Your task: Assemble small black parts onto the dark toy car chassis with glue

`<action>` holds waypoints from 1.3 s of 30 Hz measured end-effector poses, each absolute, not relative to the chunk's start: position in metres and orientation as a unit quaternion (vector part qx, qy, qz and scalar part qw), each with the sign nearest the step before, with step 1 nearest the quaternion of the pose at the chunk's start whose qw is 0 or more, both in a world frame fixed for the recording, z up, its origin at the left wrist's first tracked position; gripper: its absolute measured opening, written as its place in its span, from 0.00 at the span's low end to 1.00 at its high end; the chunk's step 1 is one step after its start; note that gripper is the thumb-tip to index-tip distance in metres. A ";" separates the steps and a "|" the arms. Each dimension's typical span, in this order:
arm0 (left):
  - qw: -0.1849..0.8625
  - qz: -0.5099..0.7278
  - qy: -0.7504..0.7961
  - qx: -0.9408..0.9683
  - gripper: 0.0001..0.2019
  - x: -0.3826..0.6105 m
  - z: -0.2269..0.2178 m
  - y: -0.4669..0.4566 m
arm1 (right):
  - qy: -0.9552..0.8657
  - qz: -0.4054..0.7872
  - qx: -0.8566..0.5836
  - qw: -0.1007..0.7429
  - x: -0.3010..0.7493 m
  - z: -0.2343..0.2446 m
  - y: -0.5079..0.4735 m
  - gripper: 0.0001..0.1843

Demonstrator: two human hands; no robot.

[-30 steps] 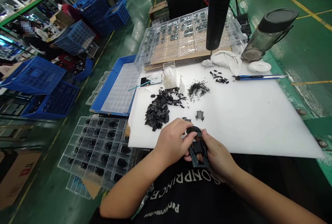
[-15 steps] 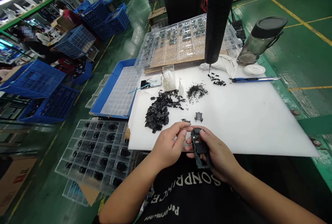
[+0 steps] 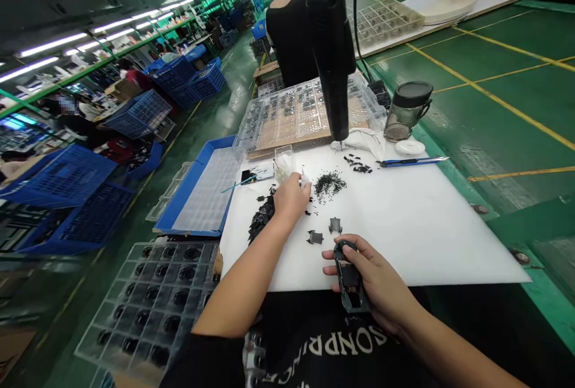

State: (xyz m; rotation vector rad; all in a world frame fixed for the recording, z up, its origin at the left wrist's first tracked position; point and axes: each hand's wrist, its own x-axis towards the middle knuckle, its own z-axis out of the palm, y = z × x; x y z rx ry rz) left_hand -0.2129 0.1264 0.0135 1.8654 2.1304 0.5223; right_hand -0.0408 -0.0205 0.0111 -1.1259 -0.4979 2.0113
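My right hand holds a dark oval plastic housing over the table's front edge, thumb on its upper end. Farther off, my left hand has its thumb and forefinger around a small white bottle, most of which is hidden. Beside the bottle stands a clear box with pale contents. Two small grey plastic parts, one upright and the other turned sideways, lie beyond the housing. A heap of black plastic pieces is partly behind my left forearm.
A black electric screwdriver hangs over the white board. Tiny black screws, black strips, a blue knife and a drinking bottle lie around. A blue tray and a compartment tray sit left.
My left hand has left the housing and reached forward to the small white bottle. My right hand still holds the housing. The view has tilted up, showing a person's back beyond the table.
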 end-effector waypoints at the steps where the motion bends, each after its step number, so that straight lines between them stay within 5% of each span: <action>1: 0.126 0.180 0.735 0.641 0.16 -0.213 0.011 0.128 | -0.194 0.793 -0.435 0.380 -0.041 0.010 -0.021 0.14; 5: 0.132 0.252 0.707 0.648 0.11 -0.232 0.015 0.108 | -0.203 0.804 -0.417 0.372 -0.045 0.009 -0.022 0.14; 11: 0.401 0.443 0.555 0.578 0.16 -0.270 0.032 0.023 | -0.246 0.822 -0.394 0.329 -0.058 0.007 -0.021 0.17; 18: 0.457 0.447 0.563 0.525 0.17 -0.279 0.038 -0.032 | -0.325 0.795 -0.417 0.297 -0.059 0.001 -0.017 0.14; 26: 0.274 0.553 0.568 0.545 0.17 -0.261 0.046 -0.020 | -0.374 0.772 -0.428 0.285 -0.061 -0.001 -0.018 0.14; 39: 0.103 0.392 0.498 0.767 0.17 -0.236 0.049 -0.018 | -0.412 0.736 -0.466 0.267 -0.064 0.009 -0.015 0.12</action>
